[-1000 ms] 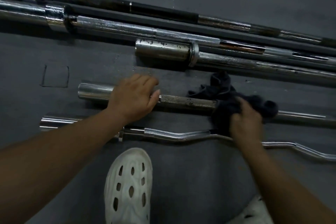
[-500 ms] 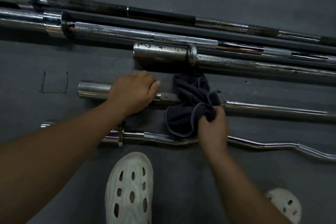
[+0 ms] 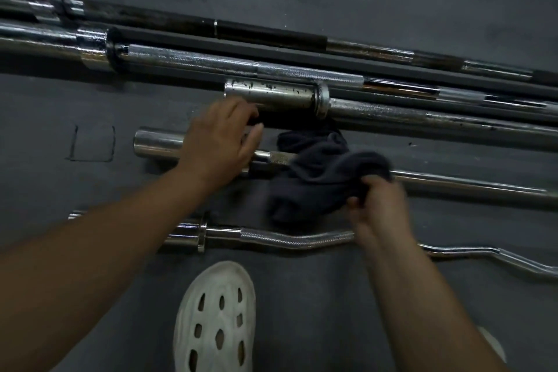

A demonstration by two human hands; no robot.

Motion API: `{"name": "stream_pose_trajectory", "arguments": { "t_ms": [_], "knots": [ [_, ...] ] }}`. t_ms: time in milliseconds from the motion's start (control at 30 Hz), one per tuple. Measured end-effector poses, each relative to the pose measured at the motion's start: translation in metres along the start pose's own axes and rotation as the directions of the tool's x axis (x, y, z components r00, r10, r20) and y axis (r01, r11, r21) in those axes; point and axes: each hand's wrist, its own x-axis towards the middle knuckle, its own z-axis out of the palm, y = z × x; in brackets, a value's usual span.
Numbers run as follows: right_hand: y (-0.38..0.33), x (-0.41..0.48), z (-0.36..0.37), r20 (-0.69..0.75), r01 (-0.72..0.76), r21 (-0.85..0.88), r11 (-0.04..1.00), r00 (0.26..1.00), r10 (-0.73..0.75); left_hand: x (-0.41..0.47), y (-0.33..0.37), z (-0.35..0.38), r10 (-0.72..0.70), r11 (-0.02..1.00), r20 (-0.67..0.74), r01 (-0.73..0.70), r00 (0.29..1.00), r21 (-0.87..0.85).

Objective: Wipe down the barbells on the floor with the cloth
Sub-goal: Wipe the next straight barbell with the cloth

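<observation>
Several barbells lie side by side on the dark floor. My left hand [image 3: 217, 145] rests palm down on the chrome sleeve of a short straight barbell [image 3: 157, 143], fingers fairly straight. A dark cloth [image 3: 320, 172] is draped over this bar's shaft just right of that hand. My right hand [image 3: 380, 205] grips the cloth's right end, bunched in its fingers, against the bar. The cloth hides the stretch of shaft under it.
A chrome curl bar [image 3: 287, 238] lies nearest me, partly under my right wrist. Beyond the short bar are a bar with a pitted sleeve [image 3: 271, 96], a knurled bar [image 3: 196, 62] and a dark bar [image 3: 271, 33]. My white perforated shoe [image 3: 216, 320] stands in front.
My right hand slid the cloth left along the short bar, then back a little to the right. My left hand stayed on the sleeve and its fingers have straightened.
</observation>
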Motion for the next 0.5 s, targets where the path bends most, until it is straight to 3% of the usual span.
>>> {"name": "stream_pose_trajectory", "arguments": {
  "t_ms": [67,100,133,167,200,233,267,300,333,400,433,467,500],
  "knots": [
    [-0.006,0.020,-0.006,-0.108,0.305,-0.176,0.936,0.939,-0.327,-0.031,0.010,0.005,-0.055,0.997,-0.009,0.056,0.998,0.046],
    [0.001,0.017,0.000,-0.061,0.381,-0.348,0.856,0.902,-0.427,-0.043,0.013,0.008,-0.068,0.995,0.021,0.066,0.997,0.073],
    [0.015,0.007,0.009,0.075,0.454,-0.515,0.727,0.869,-0.490,-0.052,0.016,0.008,-0.061,0.995,0.046,0.057,0.997,0.084],
    [0.033,-0.009,0.020,0.302,0.592,-0.607,0.530,0.789,-0.535,-0.058,0.020,0.005,-0.050,0.996,0.068,0.045,0.996,0.075],
    [0.054,-0.027,0.027,0.555,0.737,-0.592,0.328,0.667,-0.497,-0.061,0.021,0.000,-0.043,0.998,0.084,0.039,0.996,0.045],
    [0.072,-0.042,0.027,0.733,0.828,-0.523,0.203,0.559,-0.389,-0.061,0.022,-0.010,-0.070,0.997,0.105,0.071,0.992,-0.014],
    [0.081,-0.054,0.022,0.824,0.875,-0.454,0.167,0.484,-0.295,-0.057,0.021,-0.021,-0.132,0.985,0.121,0.144,0.984,-0.092],
    [0.080,-0.054,0.012,0.837,0.880,-0.431,0.201,0.473,-0.275,-0.052,0.018,-0.029,-0.209,0.959,0.136,0.230,0.968,-0.167],
    [0.072,-0.052,0.000,0.768,0.837,-0.459,0.297,0.542,-0.340,-0.048,0.015,-0.033,-0.265,0.936,0.132,0.288,0.955,-0.201],
    [0.044,-0.032,-0.019,0.370,0.607,-0.541,0.582,0.793,-0.484,-0.048,0.008,-0.031,-0.263,0.955,0.116,0.276,0.958,-0.105],
    [0.027,-0.022,-0.022,0.143,0.472,-0.508,0.720,0.871,-0.470,-0.050,0.007,-0.025,-0.223,0.974,0.141,0.226,0.965,-0.007],
    [0.017,-0.015,-0.020,0.016,0.372,-0.463,0.805,0.911,-0.412,-0.054,0.008,-0.020,-0.184,0.982,0.183,0.174,0.966,0.069],
    [0.013,-0.016,-0.011,0.013,0.327,-0.476,0.816,0.931,-0.365,-0.060,0.010,-0.016,-0.163,0.985,0.232,0.145,0.959,0.092]
  ]
}}
